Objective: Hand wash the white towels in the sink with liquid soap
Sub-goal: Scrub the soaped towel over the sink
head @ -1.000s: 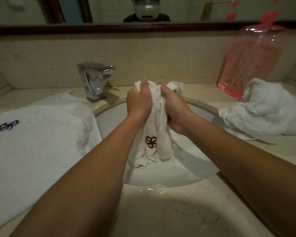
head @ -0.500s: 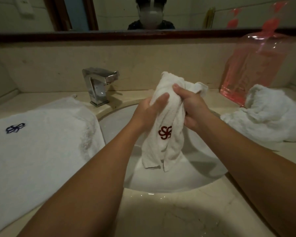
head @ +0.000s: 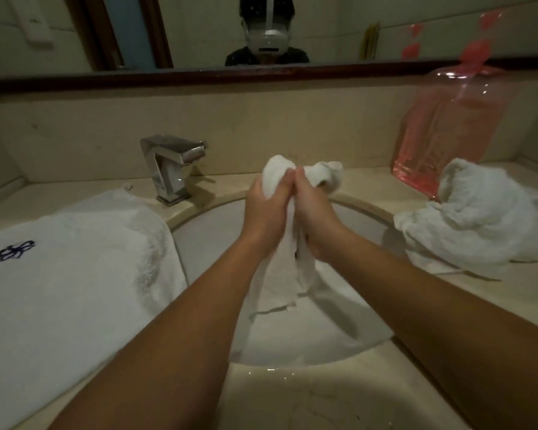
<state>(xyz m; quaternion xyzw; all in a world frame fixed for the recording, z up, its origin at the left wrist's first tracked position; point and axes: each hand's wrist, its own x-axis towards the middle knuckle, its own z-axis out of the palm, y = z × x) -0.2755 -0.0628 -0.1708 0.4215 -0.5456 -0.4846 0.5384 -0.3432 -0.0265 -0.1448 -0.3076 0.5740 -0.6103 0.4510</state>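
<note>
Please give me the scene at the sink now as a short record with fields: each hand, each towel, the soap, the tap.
left hand: grips the small towel above the sink
right hand: grips the same towel, pressed against the left hand
small towel: bunched between both hands, lower end hanging over the basin
folded towel: on the counter left of the sink, blue emblem on top
crumpled towel: on the counter right of the sink
soap bottle: clear pink, behind the crumpled towel
faucet: behind the sink, no water stream visible
</note>
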